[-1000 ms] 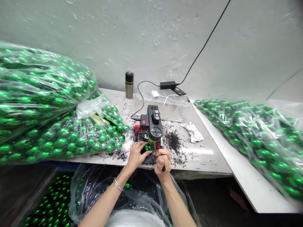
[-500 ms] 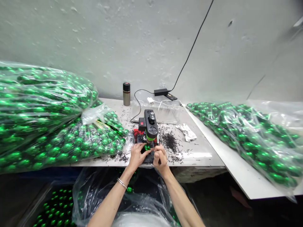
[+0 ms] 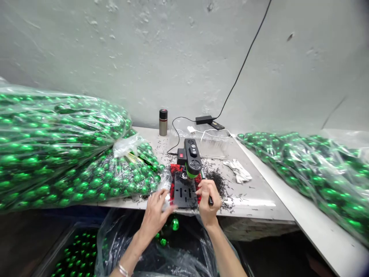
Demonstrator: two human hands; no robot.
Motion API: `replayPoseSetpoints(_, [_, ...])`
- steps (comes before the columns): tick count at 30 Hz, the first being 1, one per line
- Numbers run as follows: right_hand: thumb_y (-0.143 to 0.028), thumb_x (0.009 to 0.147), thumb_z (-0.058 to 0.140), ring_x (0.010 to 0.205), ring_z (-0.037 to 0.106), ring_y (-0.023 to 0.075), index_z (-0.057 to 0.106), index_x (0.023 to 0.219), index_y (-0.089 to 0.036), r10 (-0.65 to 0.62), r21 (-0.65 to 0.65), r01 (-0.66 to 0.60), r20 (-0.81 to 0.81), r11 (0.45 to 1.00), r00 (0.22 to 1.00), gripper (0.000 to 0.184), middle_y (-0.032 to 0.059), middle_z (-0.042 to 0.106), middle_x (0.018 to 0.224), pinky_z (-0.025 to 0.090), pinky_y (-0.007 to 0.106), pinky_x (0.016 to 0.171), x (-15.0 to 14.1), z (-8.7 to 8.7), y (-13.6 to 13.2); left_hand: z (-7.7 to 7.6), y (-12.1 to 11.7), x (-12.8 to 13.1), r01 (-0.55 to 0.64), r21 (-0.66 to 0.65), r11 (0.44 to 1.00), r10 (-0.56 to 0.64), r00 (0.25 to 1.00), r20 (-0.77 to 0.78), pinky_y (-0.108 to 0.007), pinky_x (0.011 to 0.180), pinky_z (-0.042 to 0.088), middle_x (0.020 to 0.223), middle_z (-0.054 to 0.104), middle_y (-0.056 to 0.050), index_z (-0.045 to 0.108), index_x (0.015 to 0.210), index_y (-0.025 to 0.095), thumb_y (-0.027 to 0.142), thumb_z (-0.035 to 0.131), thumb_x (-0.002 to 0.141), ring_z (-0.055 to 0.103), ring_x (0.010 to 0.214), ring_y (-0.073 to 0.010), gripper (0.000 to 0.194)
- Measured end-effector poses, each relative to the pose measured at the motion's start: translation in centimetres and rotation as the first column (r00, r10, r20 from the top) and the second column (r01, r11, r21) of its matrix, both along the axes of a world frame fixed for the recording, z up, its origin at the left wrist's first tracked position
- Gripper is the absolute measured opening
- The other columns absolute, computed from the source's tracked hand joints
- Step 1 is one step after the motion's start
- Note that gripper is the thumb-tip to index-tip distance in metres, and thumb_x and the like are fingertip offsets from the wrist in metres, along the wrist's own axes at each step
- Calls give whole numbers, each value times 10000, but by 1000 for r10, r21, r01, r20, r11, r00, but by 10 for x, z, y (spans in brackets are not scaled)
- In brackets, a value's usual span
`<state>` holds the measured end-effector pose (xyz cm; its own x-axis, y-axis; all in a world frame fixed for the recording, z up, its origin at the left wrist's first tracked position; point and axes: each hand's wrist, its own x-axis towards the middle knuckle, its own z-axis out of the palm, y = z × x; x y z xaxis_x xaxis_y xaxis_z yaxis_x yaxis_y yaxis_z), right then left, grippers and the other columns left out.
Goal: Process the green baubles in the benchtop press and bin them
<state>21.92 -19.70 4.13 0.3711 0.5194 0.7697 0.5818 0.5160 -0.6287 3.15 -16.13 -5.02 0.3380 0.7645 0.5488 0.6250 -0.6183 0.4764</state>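
A small black bench drill press [image 3: 192,156] stands on the table, its slotted base plate [image 3: 184,194] bare under the head. My right hand [image 3: 209,198] is wrapped round the press's lever handle [image 3: 211,201], whose black end sticks out below the fingers. To the left of the base plate, my left hand [image 3: 156,209] is open with fingers apart and nothing in it. A shiny green ball [image 3: 174,224] is just below the table's front edge, over the clear plastic bag [image 3: 109,234], with smaller green balls lower down.
Large clear bags of green balls lie at left [image 3: 57,154] and right [image 3: 302,169]. Black bits [image 3: 217,182] litter the table around the press and its red mat [image 3: 175,168]. A white glove [image 3: 238,171], a bottle [image 3: 163,123] and a power adapter [image 3: 204,119] sit farther back.
My left hand has let go of a green ball and moved back, left of the base plate. My right hand stays on the lever handle. The whole view has shifted slightly.
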Motion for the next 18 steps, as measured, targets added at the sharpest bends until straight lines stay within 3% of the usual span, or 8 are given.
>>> replayPoseSetpoints(4, [-151,963,441,658,564,121,534,680,-201,-16,32,17,-14,999,1000,301,12,571,763,441,267,590,-1,-9,2,26,58,0,-132,45,990,139,968,-209,-428,928,488,1140,693,-159,671,1129,137,223,448,976,624,1073,-289,284])
replayPoseSetpoints(8, [-120,959,431,675,573,126,529,694,-203,-24,47,21,55,999,998,294,10,567,743,439,271,601,0,-7,1,44,102,11,-326,-7,946,281,826,-489,-425,834,491,948,686,-190,672,953,89,175,472,928,633,941,-321,219])
replayPoseSetpoints(13, [-81,953,422,666,564,106,521,711,-198,-33,55,29,78,998,996,287,3,557,749,437,251,596,0,-6,0,53,123,20,-481,-47,875,400,775,-490,-361,753,509,1016,640,-199,600,1043,66,213,456,954,658,912,-295,224])
replayPoseSetpoints(18, [-72,951,417,661,563,102,518,713,-195,-32,51,29,75,998,997,287,3,554,755,443,248,594,0,-8,-1,65,141,27,-518,-160,840,369,763,-530,-347,704,532,1121,618,-218,519,1196,65,258,465,958,702,902,-304,311])
